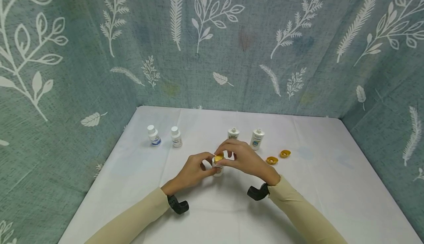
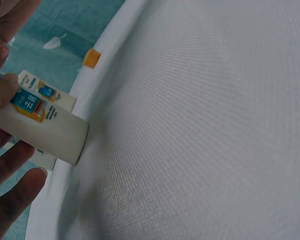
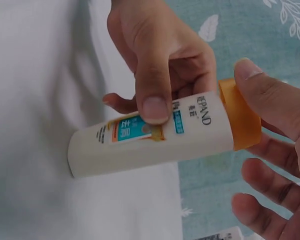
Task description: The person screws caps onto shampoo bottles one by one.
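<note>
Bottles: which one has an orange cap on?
The REPAND bottle in the left hand; two bottles behind are uncapped, the left two wear white caps.

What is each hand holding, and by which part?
The left hand grips a tall white plastic bottle with a teal-and-orange label by its body; the right hand pinches its orange plastic cap.

The right hand (image 1: 244, 157) is partly hiding an orange cap (image 3: 246, 132) and, farther back, a white bottle (image 1: 233, 133). The left hand (image 3: 157, 55) is covering some print on the held bottle (image 3: 155, 154), whose top the left wrist view is cutting off. Labels on two white-capped bottles (image 1: 154, 136) (image 1: 176, 138) are looking too small to read.
</note>
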`<state>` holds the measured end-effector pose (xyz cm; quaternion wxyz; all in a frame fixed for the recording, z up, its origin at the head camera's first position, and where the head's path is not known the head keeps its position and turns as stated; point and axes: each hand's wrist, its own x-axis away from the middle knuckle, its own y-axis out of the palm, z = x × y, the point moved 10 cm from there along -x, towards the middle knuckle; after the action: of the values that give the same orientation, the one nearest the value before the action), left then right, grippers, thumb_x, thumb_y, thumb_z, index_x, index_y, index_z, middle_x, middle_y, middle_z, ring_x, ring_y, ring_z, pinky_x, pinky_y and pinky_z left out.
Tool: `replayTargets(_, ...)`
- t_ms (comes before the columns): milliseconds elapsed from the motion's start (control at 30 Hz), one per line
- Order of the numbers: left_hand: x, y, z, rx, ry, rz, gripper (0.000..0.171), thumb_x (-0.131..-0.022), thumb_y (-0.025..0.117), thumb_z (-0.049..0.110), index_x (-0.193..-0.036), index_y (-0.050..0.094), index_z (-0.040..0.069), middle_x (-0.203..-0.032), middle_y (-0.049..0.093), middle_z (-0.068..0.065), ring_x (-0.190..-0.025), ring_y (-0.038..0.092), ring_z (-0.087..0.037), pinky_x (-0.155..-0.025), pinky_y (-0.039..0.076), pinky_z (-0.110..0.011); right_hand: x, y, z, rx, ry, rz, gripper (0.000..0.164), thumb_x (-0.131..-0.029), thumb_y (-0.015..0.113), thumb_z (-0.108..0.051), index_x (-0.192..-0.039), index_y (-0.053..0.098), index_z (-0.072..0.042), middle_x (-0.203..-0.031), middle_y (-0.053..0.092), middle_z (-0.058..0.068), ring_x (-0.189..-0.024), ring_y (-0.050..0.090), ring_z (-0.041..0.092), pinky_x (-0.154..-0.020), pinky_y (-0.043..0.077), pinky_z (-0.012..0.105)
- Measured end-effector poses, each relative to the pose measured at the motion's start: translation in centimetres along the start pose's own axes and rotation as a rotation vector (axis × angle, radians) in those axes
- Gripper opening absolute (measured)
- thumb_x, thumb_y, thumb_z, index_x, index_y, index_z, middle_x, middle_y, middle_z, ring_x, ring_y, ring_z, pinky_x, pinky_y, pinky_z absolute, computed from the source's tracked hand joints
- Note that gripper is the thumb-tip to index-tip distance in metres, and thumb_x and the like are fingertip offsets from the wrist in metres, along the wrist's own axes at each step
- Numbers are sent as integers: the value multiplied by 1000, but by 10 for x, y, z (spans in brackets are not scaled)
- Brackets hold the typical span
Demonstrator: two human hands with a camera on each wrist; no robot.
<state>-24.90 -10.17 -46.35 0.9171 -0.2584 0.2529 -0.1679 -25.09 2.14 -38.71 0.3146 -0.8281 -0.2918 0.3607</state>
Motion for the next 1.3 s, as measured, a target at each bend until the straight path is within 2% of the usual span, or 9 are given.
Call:
replayTargets(333, -1, 1, 0, -1, -14, -11, 26, -90, 84, 26, -111, 71, 17, -99, 72, 10, -90, 66, -10, -66, 57, -31, 9, -8, 5, 18, 25, 6, 25, -92, 81, -24, -117, 76, -20, -106, 68, -11, -74, 57, 13, -59, 49, 22)
replayTargets(600, -2, 2, -2, -1, -40, -22, 27, -88, 85, 24, -110, 71, 16, -101, 72, 9, -90, 67, -11, -66, 57, -30, 13, -11, 9, 31, 44, -4, 27, -93, 80, -22, -119, 75, -19, -104, 71, -12, -71, 56, 2, -61, 51, 22)
replayTargets(700, -1, 2, -3, 3, -39, -22, 27, -88, 85, 25, -110, 71, 16, -101, 72, 10, -90, 66, -11, -66, 57, -29, 13, -10, 9, 40, 46, -6, 27, -93, 80, -23, -118, 76, -19, -103, 72, -12, -70, 56, 3, -60, 51, 22)
replayTargets(900, -1, 2, -2, 5, -24, -13, 26, -89, 84, 26, -109, 71, 18, -100, 72, 11, -89, 66, -10, -65, 57, -29, 10, -7, 9, 47, 65, 22, 23, -89, 84, -28, -110, 77, -20, -95, 69, -14, -68, 60, 16, -59, 49, 22)
replayTargets(1133, 0, 2, -1, 7, -20, -7, 22, -89, 84, 25, -105, 71, 19, -100, 71, 10, -89, 66, -12, -65, 57, -29, 8, -5, 8, 32, 111, 72, 20, -86, 87, -28, -97, 74, -19, -88, 67, -11, -66, 51, 4, -56, 46, 23)
replayTargets(1300, -2, 2, 0, 5, -12, 3, 21, -88, 85, 24, -104, 71, 18, -99, 71, 10, -88, 66, -12, -64, 58, -31, 8, -4, 9, 32, 160, 90, 20, -84, 88, -25, -91, 71, -18, -85, 66, -11, -66, 51, 6, -57, 46, 24)
